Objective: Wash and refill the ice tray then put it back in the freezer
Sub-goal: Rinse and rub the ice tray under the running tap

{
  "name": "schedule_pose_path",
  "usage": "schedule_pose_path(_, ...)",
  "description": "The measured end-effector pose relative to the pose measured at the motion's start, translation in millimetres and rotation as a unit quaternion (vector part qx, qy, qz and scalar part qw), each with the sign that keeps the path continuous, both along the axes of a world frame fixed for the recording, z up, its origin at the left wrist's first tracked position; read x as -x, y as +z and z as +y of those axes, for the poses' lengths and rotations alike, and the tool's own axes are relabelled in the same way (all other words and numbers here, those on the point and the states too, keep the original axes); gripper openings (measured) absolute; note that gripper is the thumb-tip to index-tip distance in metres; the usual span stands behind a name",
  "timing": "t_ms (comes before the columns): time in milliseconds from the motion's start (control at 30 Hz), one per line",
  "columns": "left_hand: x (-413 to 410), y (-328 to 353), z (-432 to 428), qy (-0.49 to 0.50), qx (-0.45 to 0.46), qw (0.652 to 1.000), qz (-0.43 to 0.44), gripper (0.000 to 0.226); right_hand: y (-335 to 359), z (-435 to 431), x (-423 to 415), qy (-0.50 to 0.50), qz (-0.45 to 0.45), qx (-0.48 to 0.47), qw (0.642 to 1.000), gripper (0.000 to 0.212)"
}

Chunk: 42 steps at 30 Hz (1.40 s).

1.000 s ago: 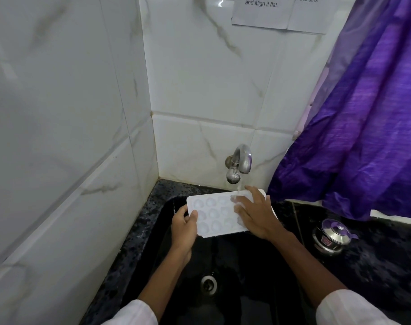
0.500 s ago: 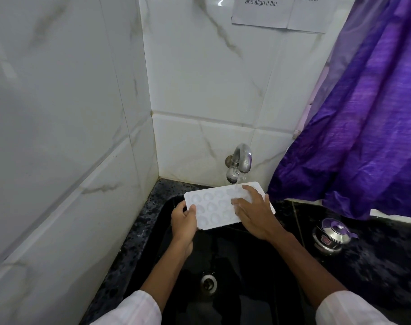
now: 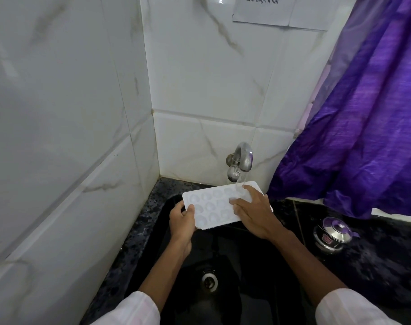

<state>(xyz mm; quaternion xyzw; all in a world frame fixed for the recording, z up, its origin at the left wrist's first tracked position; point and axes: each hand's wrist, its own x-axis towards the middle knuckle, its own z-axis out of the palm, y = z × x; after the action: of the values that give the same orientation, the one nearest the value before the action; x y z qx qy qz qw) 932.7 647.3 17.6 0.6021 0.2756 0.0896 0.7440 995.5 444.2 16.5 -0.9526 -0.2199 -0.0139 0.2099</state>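
A white ice tray (image 3: 211, 207) with several rounded hollows is held over the black sink (image 3: 246, 266), just under the metal tap (image 3: 240, 160). Water runs from the tap onto the tray's far right corner. My left hand (image 3: 182, 219) grips the tray's left end, thumb on top. My right hand (image 3: 251, 214) lies flat on the tray's right half, fingers spread over the hollows and covering that side.
White marble tiles close in the left and the back. A purple curtain (image 3: 364, 125) hangs at the right over the dark speckled counter (image 3: 375, 261), where a small steel pot with a purple lid (image 3: 333, 233) stands. The sink drain (image 3: 209, 280) lies below the tray.
The tray has risen slightly toward the tap and its right corner now sits under the water stream. My right hand's fingers have shifted a little across the hollows.
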Motion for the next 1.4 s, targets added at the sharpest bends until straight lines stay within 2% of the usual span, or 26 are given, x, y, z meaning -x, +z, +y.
schedule_pose_path(200,-2,0,-4,0.0,-0.006,1.0,-0.005,0.024,4,0,0,-0.021,-0.006,-0.002,1.0,0.03)
schedule_pose_path(367,-8,-4,-1,0.015,0.0,1.0,0.001,0.027,4,-2,3,0.005,-0.015,-0.003,1.0,0.033)
schedule_pose_path(567,-12,-5,1,0.028,0.006,1.0,0.008,0.027,2,-8,7,-0.003,-0.031,-0.053,0.998,0.018)
schedule_pose_path(667,-13,-5,-1,0.031,0.003,0.999,0.01,0.027,0,-6,9,0.001,-0.037,-0.026,0.999,0.029)
schedule_pose_path(733,-15,-5,-1,0.031,-0.006,0.999,0.012,0.027,-1,-6,9,0.004,-0.023,-0.015,1.0,0.033)
schedule_pose_path(900,-16,-7,3,0.027,-0.006,1.0,0.01,0.027,1,-10,8,0.003,0.021,-0.029,0.999,0.027)
schedule_pose_path(1000,-15,-7,0,0.025,-0.003,1.0,0.009,0.025,5,-5,10,-0.02,0.019,-0.032,0.999,0.032)
schedule_pose_path(1133,-16,-7,1,0.025,-0.001,1.0,0.01,0.026,5,-1,15,-0.003,-0.002,-0.007,1.0,0.032)
schedule_pose_path(1400,-14,-9,3,0.022,0.002,1.0,0.011,0.027,11,-7,16,-0.014,0.062,-0.047,0.997,0.034)
